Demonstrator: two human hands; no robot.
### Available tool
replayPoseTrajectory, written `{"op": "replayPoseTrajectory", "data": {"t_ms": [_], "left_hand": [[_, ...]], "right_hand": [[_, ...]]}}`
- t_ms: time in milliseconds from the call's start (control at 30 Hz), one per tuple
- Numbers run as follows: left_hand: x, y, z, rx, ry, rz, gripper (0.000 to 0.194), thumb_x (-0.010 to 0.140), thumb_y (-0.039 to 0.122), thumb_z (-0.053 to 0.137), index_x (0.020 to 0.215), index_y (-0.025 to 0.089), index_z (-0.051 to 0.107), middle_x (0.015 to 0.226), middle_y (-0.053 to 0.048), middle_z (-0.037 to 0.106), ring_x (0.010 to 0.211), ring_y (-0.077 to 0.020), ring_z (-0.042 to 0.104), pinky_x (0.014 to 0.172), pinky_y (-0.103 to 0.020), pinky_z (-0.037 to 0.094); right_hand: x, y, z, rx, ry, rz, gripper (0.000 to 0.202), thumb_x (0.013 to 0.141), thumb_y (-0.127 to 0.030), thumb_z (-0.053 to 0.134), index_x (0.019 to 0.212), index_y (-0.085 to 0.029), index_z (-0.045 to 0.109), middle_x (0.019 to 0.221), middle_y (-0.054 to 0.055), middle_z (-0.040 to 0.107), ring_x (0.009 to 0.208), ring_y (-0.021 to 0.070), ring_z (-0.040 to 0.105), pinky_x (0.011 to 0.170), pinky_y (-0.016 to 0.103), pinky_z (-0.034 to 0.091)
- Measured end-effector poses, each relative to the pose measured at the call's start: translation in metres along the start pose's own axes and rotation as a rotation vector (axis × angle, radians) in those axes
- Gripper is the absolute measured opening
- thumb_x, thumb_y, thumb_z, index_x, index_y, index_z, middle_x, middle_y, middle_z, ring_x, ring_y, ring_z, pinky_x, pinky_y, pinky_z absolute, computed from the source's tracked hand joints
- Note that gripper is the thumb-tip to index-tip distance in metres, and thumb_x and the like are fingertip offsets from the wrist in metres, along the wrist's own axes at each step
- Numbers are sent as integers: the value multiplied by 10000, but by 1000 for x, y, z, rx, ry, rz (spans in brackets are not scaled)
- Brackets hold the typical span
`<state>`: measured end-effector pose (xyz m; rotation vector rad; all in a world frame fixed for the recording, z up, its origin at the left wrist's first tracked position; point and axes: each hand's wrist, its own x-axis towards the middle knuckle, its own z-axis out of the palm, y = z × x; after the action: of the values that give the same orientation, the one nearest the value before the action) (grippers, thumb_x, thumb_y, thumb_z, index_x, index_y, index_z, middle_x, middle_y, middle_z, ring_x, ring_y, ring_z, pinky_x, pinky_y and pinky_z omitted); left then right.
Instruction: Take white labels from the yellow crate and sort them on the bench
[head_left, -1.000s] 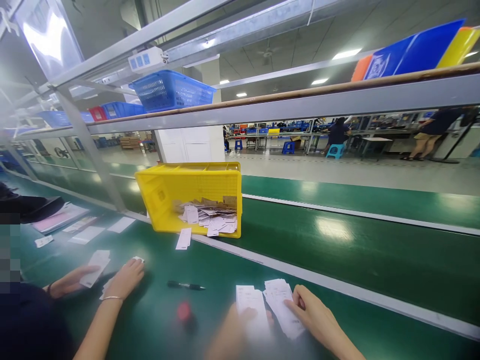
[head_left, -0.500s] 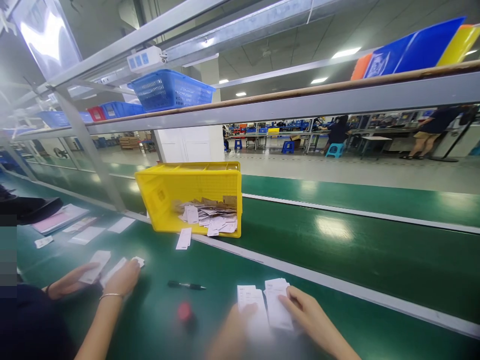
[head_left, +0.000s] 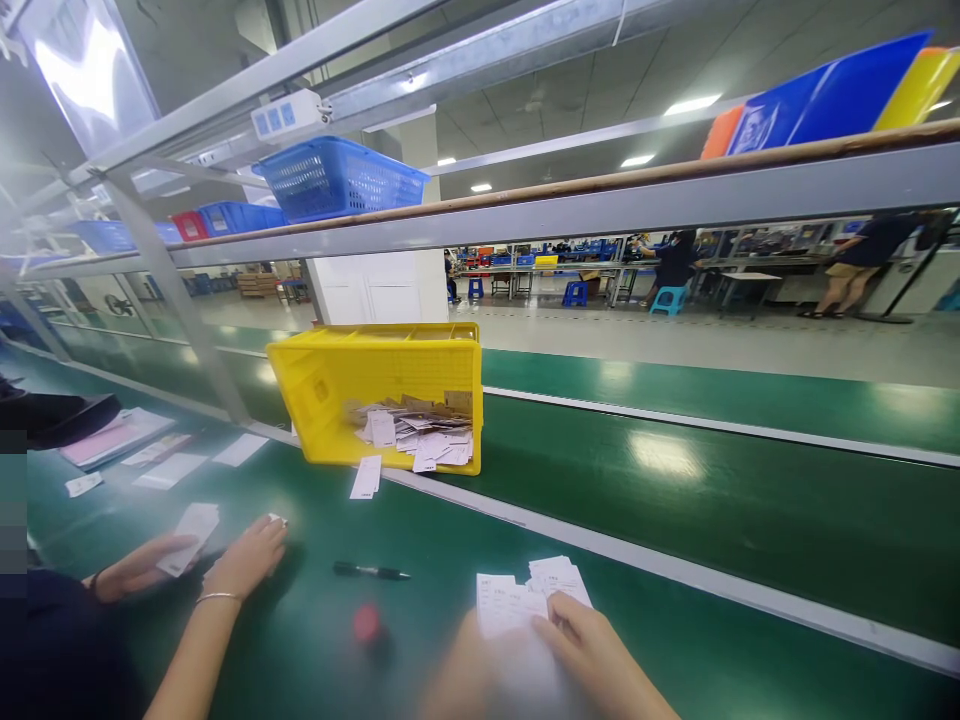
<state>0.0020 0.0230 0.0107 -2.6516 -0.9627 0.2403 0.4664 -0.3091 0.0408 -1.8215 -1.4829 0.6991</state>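
Low in the picture, my left hand point(head_left: 469, 655) is blurred and grips a stack of white printed cards point(head_left: 504, 603). My right hand point(head_left: 581, 640) pinches the right edge of those cards, its thumb and fingers closed. More white cards point(head_left: 561, 576) lie fanned just behind my right fingers. Left of my hands, a black pen point(head_left: 371, 571) and a blurred red round object point(head_left: 367, 624) rest on the green tabletop point(head_left: 420, 540). Beyond them a yellow crate point(head_left: 379, 365) lies on its side, its open face toward me, with a heap of cards point(head_left: 427, 435) inside.
At the left, a co-worker's hands point(head_left: 244, 560) handle white cards point(head_left: 191, 535). Papers point(head_left: 116, 440) lie behind them. A metal shelf point(head_left: 525, 218) crosses overhead, bearing a blue basket point(head_left: 341, 180). A green belt point(head_left: 645, 460) runs beyond the pale rail.
My right hand has moved left, bringing its cards against the stack in my left hand; the gap between the two groups has narrowed. The co-worker's near hand has shifted slightly over the cards.
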Motion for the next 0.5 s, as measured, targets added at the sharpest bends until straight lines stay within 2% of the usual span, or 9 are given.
{"op": "replayPoseTrajectory", "data": {"t_ms": [67,133,200,267,300,367,433,500], "left_hand": [[0,27,-28,-234,78,-82,561,935,480,361,830,107,767,947,-211,730,1107,-335,642,890,-618,418],[6,69,-50,-576,165,-8,557,906,607,419,831,188,777,921,-188,721,1183,-350,600,869,-618,434],[14,111,-64,-697,170,85,609,866,712,414,1000,222,750,1027,-163,711,1239,-335,565,872,-609,461],[17,133,-70,-711,171,118,670,821,744,472,1178,212,669,1109,-146,695,1232,-313,571,934,-604,491],[15,132,-71,-707,177,114,666,819,729,495,1203,208,653,1105,-146,697,1216,-305,582,954,-595,497],[3,108,-68,-692,197,77,578,870,666,452,1100,203,711,991,-163,717,1168,-307,611,953,-574,494],[-11,66,-56,-638,222,25,619,916,615,334,884,176,768,796,-188,708,1067,-338,651,879,-595,460],[-18,23,-34,-471,250,-20,691,924,579,256,726,143,755,638,-167,673,894,-333,683,790,-608,416]], "right_hand": [[1,2,-5,-2,26,-22,470,943,-607,398,687,-216,346,702,-20,463,666,155,382,616,289,267],[3,9,-17,4,58,-18,490,944,-634,375,689,-220,319,685,-25,430,660,155,374,606,286,265],[7,20,-32,-53,98,13,491,940,-646,372,695,-224,321,676,-26,426,652,160,389,596,284,266],[10,31,-42,-188,153,73,447,928,-624,411,722,-230,369,695,-20,483,643,170,437,588,286,280],[12,36,-45,-262,183,100,411,918,-609,436,750,-235,404,727,-13,527,644,178,473,585,288,298],[13,44,-43,-386,257,118,339,910,-579,456,855,-245,482,850,23,609,701,209,560,593,302,363],[13,46,-34,-502,335,81,341,925,-553,438,1002,-237,540,995,92,649,833,265,616,627,335,437],[12,44,-21,-658,368,53,416,939,-533,440,1160,-201,558,1086,165,658,963,329,612,681,382,491]]}}
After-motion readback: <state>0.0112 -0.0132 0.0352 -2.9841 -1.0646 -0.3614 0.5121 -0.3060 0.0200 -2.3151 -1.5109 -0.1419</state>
